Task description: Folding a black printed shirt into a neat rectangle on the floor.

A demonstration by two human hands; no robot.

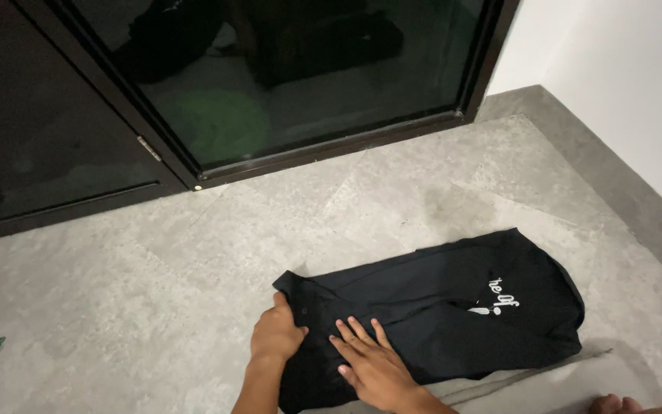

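Both grips were on the black folded cotton shirt with small white lettering [438, 307], which lay flat on the grey concrete floor [132, 307]. Our left hand [276, 333] curled over the shirt's left edge, near the collar, its fingers closed on the cloth. Our right hand [373, 368] lay just beside it, fingers spread and pressed flat on the fabric. We saw a dark glass sliding door [270, 77] beyond the shirt.
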